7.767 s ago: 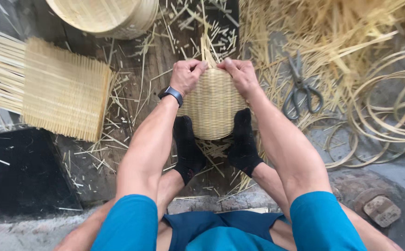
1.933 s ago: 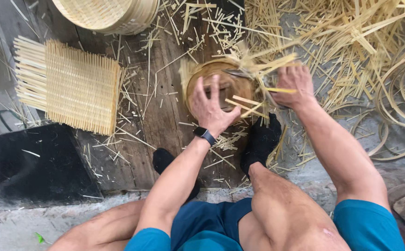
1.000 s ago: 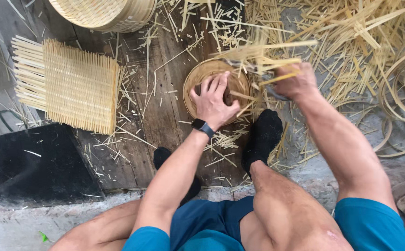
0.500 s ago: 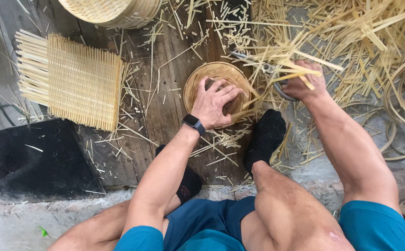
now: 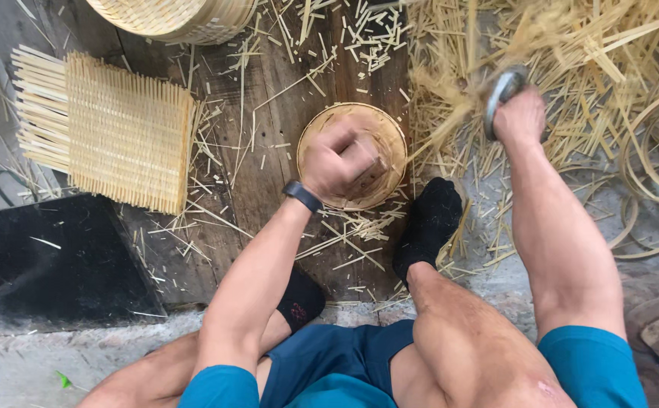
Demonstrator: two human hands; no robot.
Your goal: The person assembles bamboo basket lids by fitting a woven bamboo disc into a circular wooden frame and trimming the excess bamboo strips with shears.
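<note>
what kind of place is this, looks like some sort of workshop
Most likely a floor-level bamboo weaving workspace. A flat woven mat lies on the boards, a round woven basket sits under the left hand, and loose cut strips are heaped at the right.

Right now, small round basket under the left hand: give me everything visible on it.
The small round basket is woven from pale straw-coloured strips, shallow, with a circular rim, its open side facing up. It sits on the dark wooden board among cut strip scraps. The left hand, partly blurred, presses inside it and hides much of the inner weave. A foot in a black sock rests just below its lower right rim; whether they touch is unclear.
</note>
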